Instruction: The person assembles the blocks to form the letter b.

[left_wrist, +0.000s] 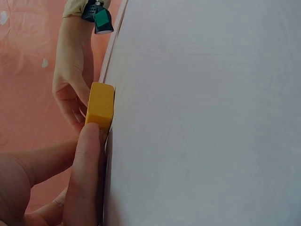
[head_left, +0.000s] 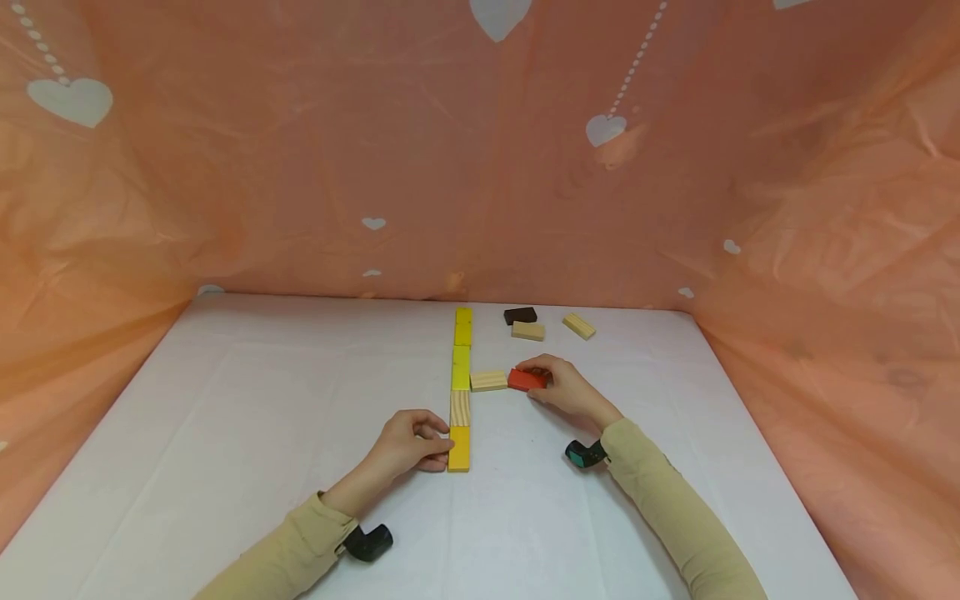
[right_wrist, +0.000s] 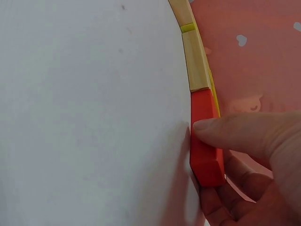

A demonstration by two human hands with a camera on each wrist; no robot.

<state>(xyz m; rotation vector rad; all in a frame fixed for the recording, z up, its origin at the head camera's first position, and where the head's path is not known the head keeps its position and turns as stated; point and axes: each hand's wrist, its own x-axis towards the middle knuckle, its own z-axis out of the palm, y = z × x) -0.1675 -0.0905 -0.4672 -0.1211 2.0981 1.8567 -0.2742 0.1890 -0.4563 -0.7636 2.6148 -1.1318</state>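
Wooden blocks lie flat in a line running away from me. At its near end is an orange-yellow block [head_left: 459, 450], then a striped plain wood block [head_left: 461, 408], then several yellow blocks [head_left: 461, 367]. My left hand [head_left: 408, 442] rests at the left side of the orange-yellow block, its thumb touching the edge. A plain wood block [head_left: 489, 381] branches off to the right from the line. At its right end my right hand [head_left: 566, 387] pinches a red block [right_wrist: 204, 146] between thumb and fingers; the red block's end meets the plain one.
Farther back on the white table [head_left: 300, 375] lie a dark block [head_left: 521, 316], a plain wood block [head_left: 528, 331] and another plain block [head_left: 579, 325] set at an angle. An orange curtain [head_left: 420, 167] with pale hearts surrounds the table at the back and sides.
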